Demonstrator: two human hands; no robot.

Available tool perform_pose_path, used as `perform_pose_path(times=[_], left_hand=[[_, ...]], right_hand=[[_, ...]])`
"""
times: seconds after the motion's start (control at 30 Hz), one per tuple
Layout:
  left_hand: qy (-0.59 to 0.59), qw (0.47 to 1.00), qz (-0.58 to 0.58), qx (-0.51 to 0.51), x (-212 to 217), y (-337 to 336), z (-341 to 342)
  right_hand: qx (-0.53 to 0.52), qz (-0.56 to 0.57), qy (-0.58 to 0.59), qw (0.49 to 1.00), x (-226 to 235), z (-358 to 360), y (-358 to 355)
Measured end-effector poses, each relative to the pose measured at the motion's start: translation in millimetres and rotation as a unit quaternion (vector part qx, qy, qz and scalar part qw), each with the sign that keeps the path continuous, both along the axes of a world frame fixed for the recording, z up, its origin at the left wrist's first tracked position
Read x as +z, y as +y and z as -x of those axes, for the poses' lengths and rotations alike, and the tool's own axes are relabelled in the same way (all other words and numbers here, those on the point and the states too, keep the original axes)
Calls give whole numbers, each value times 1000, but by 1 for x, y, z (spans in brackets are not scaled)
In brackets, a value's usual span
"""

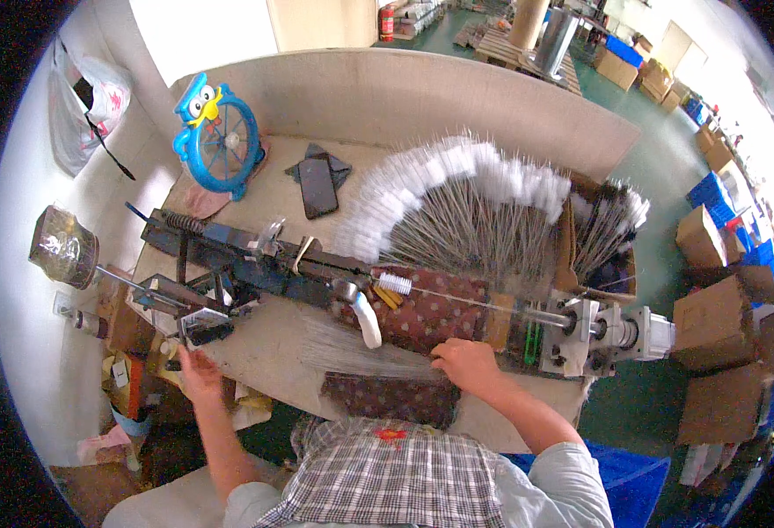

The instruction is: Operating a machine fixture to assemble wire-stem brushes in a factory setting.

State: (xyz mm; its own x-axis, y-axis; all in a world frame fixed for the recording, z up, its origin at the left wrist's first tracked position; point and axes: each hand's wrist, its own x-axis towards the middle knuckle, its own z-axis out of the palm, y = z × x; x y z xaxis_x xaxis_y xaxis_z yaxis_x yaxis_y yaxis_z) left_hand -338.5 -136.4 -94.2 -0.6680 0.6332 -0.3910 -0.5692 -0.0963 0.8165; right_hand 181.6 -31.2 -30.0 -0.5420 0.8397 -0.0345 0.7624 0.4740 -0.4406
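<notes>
My right hand (464, 360) rests on a loose bundle of thin wires (352, 356) lying on the bench, fingers curled down onto their ends. My left hand (197, 373) reaches to the left end of the dark metal machine (229, 255), fingers by a small metal lever block (204, 327). In the machine a thin wire with a short white brush head (395, 282) is stretched toward the motor chuck (580, 326). A white handle (369, 324) hangs below the brush head.
A fan of finished white-tipped wire brushes (466, 189) fills the bench behind, more stand in a cardboard box (611, 238). A black phone (317, 187), a blue bird-shaped fan (217, 136), a spool (63, 248) at left, a patterned cloth (431, 308), cardboard boxes (712, 321) at right.
</notes>
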Motion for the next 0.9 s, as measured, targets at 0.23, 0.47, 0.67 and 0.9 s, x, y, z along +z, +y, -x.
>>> perform_pose_path(times=[0.23,0.47,0.67,0.9], left_hand=[[24,983,72,165,28,16,21],[-23,999,4,27,-21,31,-87],[-34,964,17,-264,66,88,-277],[-278,891,-61,-354,149,105,-350]], right_hand=[[-22,67,-99,993,39,-9,11],[-78,48,-2,996,38,-27,8],[-46,48,-10,998,34,-34,2],[-46,-24,-32,998,27,-24,-3]])
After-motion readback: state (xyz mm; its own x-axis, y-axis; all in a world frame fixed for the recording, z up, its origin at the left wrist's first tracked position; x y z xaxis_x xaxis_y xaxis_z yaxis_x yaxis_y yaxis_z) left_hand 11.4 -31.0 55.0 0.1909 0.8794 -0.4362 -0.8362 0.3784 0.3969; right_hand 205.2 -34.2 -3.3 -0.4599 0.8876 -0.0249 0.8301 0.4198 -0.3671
